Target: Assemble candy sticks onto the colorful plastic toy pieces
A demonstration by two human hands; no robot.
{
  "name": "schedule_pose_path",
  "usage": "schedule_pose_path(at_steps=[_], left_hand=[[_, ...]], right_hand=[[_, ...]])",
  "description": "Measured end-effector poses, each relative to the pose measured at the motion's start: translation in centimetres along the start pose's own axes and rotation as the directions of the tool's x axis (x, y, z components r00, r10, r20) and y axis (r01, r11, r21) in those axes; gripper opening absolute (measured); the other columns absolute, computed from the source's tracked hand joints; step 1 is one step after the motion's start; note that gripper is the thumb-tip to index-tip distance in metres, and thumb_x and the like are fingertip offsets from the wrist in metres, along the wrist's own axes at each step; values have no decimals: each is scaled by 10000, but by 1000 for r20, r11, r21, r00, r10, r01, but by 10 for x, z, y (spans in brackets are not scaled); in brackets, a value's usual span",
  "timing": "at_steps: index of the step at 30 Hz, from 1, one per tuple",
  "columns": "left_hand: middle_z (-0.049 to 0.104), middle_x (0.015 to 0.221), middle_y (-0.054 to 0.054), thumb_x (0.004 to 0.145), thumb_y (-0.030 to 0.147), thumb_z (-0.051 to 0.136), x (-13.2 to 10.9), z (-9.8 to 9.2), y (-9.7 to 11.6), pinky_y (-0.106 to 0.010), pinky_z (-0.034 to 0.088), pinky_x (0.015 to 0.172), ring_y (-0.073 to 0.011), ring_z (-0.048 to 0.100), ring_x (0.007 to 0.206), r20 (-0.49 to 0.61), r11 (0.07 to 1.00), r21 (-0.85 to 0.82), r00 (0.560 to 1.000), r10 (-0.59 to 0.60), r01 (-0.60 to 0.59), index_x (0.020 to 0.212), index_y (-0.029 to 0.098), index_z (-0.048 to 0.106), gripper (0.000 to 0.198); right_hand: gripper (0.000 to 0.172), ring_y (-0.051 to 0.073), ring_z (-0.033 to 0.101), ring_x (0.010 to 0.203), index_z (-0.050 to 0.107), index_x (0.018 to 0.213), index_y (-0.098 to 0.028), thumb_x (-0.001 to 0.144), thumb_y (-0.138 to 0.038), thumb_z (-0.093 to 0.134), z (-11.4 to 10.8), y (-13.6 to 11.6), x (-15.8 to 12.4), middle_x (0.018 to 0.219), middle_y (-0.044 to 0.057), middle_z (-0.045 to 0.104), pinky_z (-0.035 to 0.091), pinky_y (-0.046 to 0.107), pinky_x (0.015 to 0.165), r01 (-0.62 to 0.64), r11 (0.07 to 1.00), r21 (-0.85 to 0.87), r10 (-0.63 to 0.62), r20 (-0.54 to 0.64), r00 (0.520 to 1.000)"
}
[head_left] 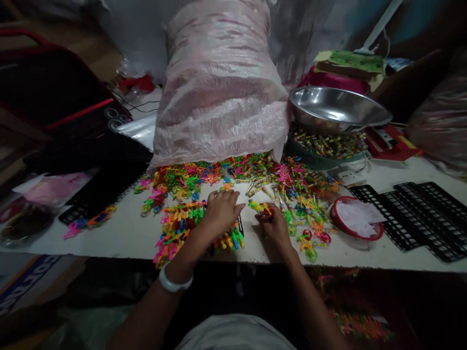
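Observation:
My left hand [222, 213] is over the right part of a black rack [240, 226] set with rows of small bright plastic toys [178, 228]. Its fingers are stretched forward with the thumb apart, and I see nothing gripped in it. Just beyond the fingertips lies a small orange and blue plastic piece [226, 185]. To the right, my right hand [275, 226] is closed, pinching a small yellow and red plastic toy [261, 209]; its exact kind is too small to tell. A loose heap of similar pieces [189, 180] spreads behind both hands.
A big pale plastic sack [222, 97] rises at the back. On the right stand a steel bowl [339, 109], a tub of small candy-coloured tubes [324, 146], a red basket [337, 218] with white slips and several black racks [423, 214]. The table's front edge [328, 265] runs close by.

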State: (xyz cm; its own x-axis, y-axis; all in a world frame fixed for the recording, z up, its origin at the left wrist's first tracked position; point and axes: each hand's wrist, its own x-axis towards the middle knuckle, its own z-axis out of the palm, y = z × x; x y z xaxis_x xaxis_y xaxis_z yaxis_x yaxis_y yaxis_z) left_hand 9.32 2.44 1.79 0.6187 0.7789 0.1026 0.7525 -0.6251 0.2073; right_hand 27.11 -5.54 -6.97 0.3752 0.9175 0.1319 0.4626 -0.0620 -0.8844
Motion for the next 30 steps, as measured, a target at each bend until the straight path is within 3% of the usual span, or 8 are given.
schedule_pose_path(at_steps=[4,9,13,16,20,23,27,30], left_hand=[[623,1188,-106,938,369,372,-3,5,-3,-418,368,928,-246,546,1102,17,999,-42,1000,11,-10,1240,183,511,381],[625,1179,-79,948,344,349,-4,1,-3,-398,354,885,-236,547,1070,46,999,-38,998,40,-38,1308,219,449,394],[635,1160,-74,947,350,358,-3,0,-3,-386,347,888,-228,550,1070,46,999,-43,998,33,-31,1268,223,484,367],[622,1198,-72,948,347,357,-3,0,-3,-390,345,908,-228,543,1097,47,998,-52,998,29,-26,1264,215,484,365],[596,1250,-71,954,331,341,-4,0,-4,-397,346,921,-228,527,1130,43,998,-47,998,38,-36,1276,201,466,369],[588,1266,-71,953,323,345,-4,1,-4,-394,348,921,-226,523,1140,46,998,-39,998,42,-40,1281,201,460,369],[576,1285,-71,955,317,338,-3,3,-4,-397,340,928,-225,516,1150,35,998,-33,998,49,-48,1300,199,448,381],[589,1265,-75,953,317,343,-2,5,-5,-398,342,919,-228,524,1134,33,998,-34,998,48,-47,1302,189,449,386]], right_hand=[[174,171,592,772,546,851,-197,758,-336,595,13,0,-6,849,24,609,488,296,694,-130,972,196,114,93,989],[311,142,592,647,488,986,-213,727,-323,622,11,-1,-4,800,-14,605,482,251,554,-288,900,326,226,216,950],[503,145,620,698,391,1197,-212,739,-278,587,2,-6,-2,870,3,650,497,274,635,-224,944,241,200,121,972],[383,157,628,799,460,1129,-194,779,-303,571,9,-14,-2,916,36,661,492,300,746,-124,964,234,118,41,992],[249,165,623,765,554,966,-180,802,-367,561,37,-22,4,897,50,665,499,284,699,-135,921,365,110,91,990],[234,159,600,709,559,942,-194,774,-355,580,52,-23,10,831,20,658,480,266,653,-100,950,297,82,74,994],[165,150,566,628,555,917,-209,783,-305,546,50,-25,15,722,-6,626,422,239,589,-27,998,53,20,125,992],[170,144,572,625,543,935,-201,784,-280,539,44,-25,17,729,-11,630,418,228,578,-11,997,77,-2,169,986]])
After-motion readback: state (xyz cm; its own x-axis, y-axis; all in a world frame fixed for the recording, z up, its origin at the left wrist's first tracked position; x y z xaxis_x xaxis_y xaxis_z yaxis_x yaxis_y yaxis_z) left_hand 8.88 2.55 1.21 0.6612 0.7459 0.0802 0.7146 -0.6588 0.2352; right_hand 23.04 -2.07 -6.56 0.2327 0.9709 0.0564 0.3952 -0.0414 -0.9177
